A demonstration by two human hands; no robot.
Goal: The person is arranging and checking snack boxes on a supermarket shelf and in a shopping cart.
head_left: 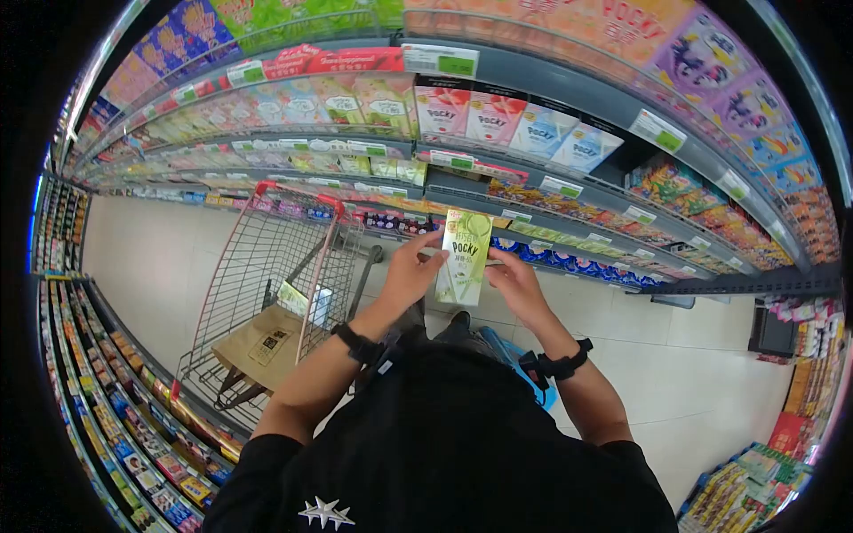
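Note:
A green and white Pocky box [464, 258] is held upright in front of my body, its printed face towards me. My left hand [414, 269] grips its left edge with the thumb on the front. On the other side, my right hand [515, 282] has its fingers at the right edge of the box. Both wrists wear black straps with small devices. Behind the box stands the snack shelf, with pink Pocky boxes [442, 112] and blue Pocky boxes [542, 131] in a row above my hands.
A wire shopping cart [233, 266] with red trim stands at my left. It holds a brown paper bag [267, 342] and a small green and white package [306, 302]. More stocked shelves [115, 391] line the far left. Stacked goods [742, 489] sit at lower right.

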